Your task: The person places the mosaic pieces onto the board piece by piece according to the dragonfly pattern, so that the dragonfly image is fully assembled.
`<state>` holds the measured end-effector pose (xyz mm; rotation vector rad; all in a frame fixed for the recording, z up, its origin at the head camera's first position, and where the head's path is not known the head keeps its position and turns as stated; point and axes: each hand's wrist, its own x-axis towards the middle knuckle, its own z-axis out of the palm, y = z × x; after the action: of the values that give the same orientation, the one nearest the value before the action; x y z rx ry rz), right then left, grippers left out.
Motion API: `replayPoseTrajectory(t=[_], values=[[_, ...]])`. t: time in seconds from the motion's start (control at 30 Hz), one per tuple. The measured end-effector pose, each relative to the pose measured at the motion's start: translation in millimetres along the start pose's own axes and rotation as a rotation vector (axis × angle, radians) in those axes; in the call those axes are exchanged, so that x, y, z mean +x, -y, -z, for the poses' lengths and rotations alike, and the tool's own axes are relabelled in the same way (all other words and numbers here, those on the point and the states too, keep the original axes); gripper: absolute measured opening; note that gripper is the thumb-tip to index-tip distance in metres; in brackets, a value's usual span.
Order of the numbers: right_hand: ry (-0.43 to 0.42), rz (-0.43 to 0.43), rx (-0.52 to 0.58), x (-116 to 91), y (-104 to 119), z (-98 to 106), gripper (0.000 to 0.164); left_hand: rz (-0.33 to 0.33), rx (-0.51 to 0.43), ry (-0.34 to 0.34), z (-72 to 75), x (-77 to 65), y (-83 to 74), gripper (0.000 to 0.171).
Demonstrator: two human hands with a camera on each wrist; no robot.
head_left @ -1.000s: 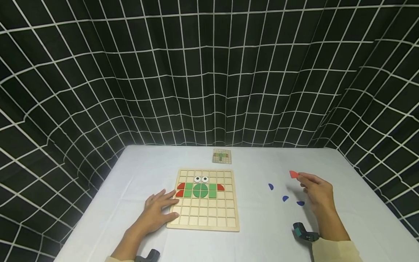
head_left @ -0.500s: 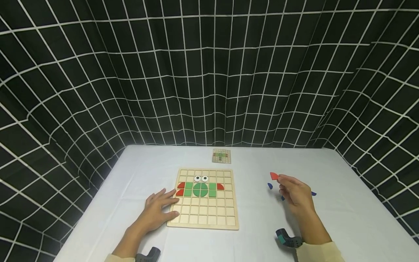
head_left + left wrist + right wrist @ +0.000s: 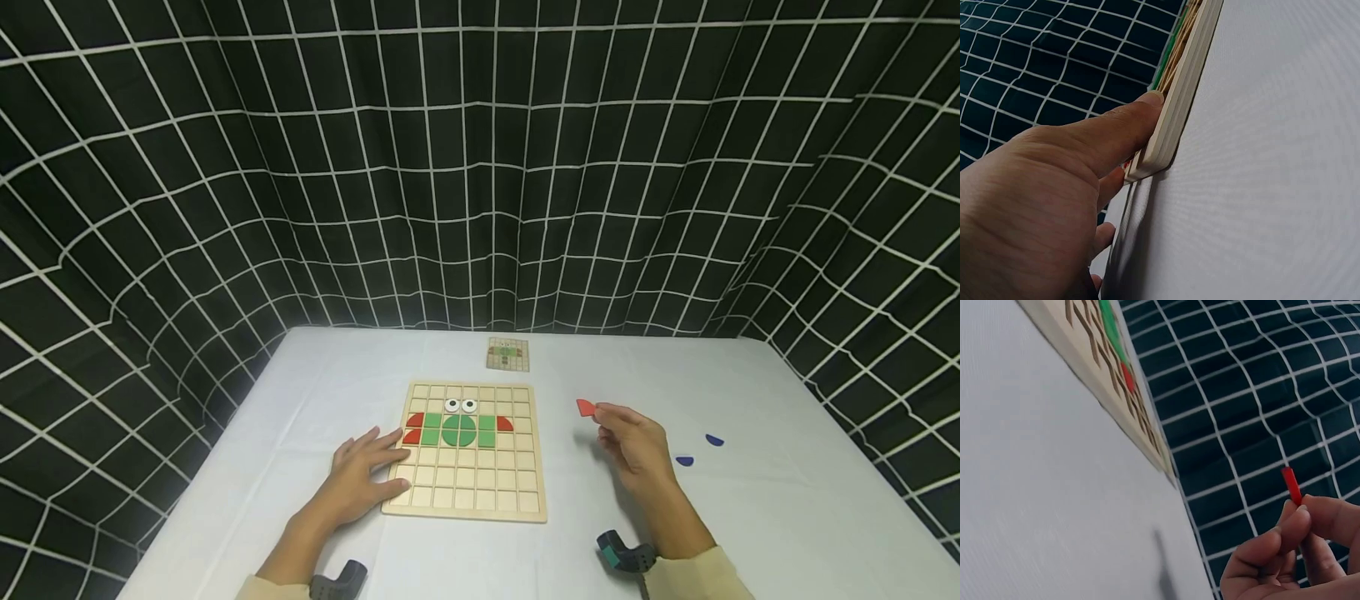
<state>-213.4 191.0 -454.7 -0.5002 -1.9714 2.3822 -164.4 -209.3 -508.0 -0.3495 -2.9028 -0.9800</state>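
My right hand [image 3: 636, 442] pinches a red quarter-circle tile [image 3: 585, 407] between thumb and fingertips, raised above the cloth to the right of the wooden grid board [image 3: 465, 479]. The right wrist view shows that red tile [image 3: 1292, 485] edge-on. With fingers spread, my left hand [image 3: 363, 471] rests on the board's left edge, thumb on its rim. On the board lie two white eye discs [image 3: 461, 406], a green circle [image 3: 459, 431] made of quarter pieces, green squares [image 3: 487, 431] at both sides, two red quarter tiles [image 3: 413, 428] at left and one red tile [image 3: 505, 424] at right.
Two blue half-circle pieces [image 3: 699, 450] lie on the white cloth right of my right hand. A small pattern card [image 3: 507, 354] sits behind the board. A black curtain [image 3: 480, 167] with white grid lines encloses the table. Each wrist wears a dark camera [image 3: 626, 553].
My right hand has moved left toward the board with the red tile. It now hides one of the blue pieces. My left hand stays in place on the board's edge.
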Motion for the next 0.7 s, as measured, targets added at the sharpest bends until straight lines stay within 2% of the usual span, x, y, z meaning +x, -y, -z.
replayPoseTrajectory(t=[0.07,0.17,0.5,0.7], values=[[-0.012,0.004,-0.032,-1.1,-4.2,-6.7,0.025,0.002,0.001,0.003,0.3,0.2,0.0,0.049],[-0.005,0.005,-0.053,-3.1,-9.7,-16.2,0.029,0.005,-0.003,0.002,0.3,0.2,-0.3,0.048],[0.035,0.043,-0.063,-9.6,-23.6,-42.2,0.022,0.013,-0.008,-0.002,-0.9,0.3,0.6,0.048],[0.078,0.037,-0.055,-12.3,-33.5,-54.7,0.020,0.023,-0.004,-0.006,-0.6,0.3,-0.4,0.049]])
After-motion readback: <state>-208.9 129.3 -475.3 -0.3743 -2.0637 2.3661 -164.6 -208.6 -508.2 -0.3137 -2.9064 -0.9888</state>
